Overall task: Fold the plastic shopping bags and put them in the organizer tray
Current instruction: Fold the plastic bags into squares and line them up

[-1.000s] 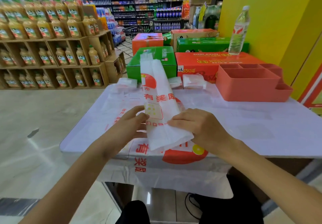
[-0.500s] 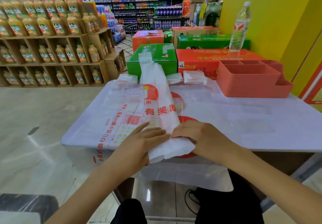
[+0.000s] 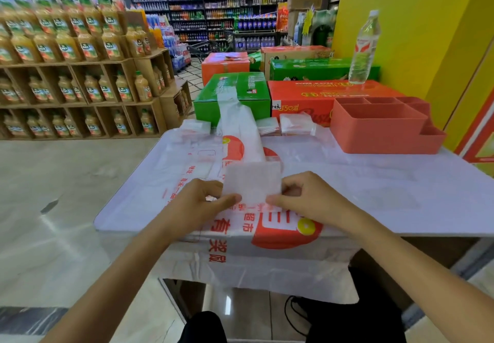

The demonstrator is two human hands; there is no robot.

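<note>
left hand, right hand (both pinching), folded bag

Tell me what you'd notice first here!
Two hands, left hand and right hand, pinch a folded white bag at the table's near edge. A pink tray sits at the far right, and a water bottle stands on the red box behind it.

Yellow wall at 1 o'clock reads "积分得补贴!"; flat bag at 6 o'clock reads "超市", "有奖励".
</note>
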